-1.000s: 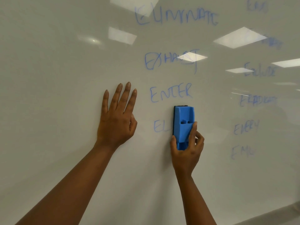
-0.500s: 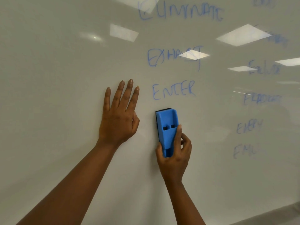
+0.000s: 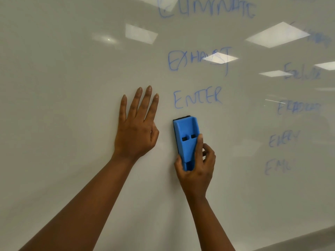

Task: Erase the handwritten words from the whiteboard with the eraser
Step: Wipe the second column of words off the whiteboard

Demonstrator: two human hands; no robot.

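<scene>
Since a second ago we have slid the eraser [image 3: 186, 140] leftward along the whiteboard [image 3: 63, 69], and the letters "EL" that stood just left of it then are gone; the patch under the word ENTER [image 3: 197, 97] now reads bare. Over the last half second the eraser has barely shifted.

Our right hand [image 3: 196, 169] grips the lower end of the blue eraser, thumb on its left side and index finger [image 3: 199, 147] laid up along its right edge, the other fingers curled beside it. The eraser stands upright with its dark felt face against the board, its top just below the "E" of ENTER without touching the writing.

Our left hand [image 3: 136, 131] lies flat on the whiteboard just left of the eraser, fingers straight and pointing up, slightly spread, thumb tucked toward the eraser but apart from it. It holds nothing.

Above ENTER, toward the top edge of the board, we read EXHAUST [image 3: 197, 59], partly washed out by a reflected ceiling light [image 3: 220, 58], and higher still ELIMINATE [image 3: 206, 9], cut by the upper frame edge. Toward the right edge a second column of blue words [image 3: 284, 140] runs down the board; they are blurred, and we can only make out EVERY with some confidence. More ceiling panels reflect across the upper right of the board.
</scene>
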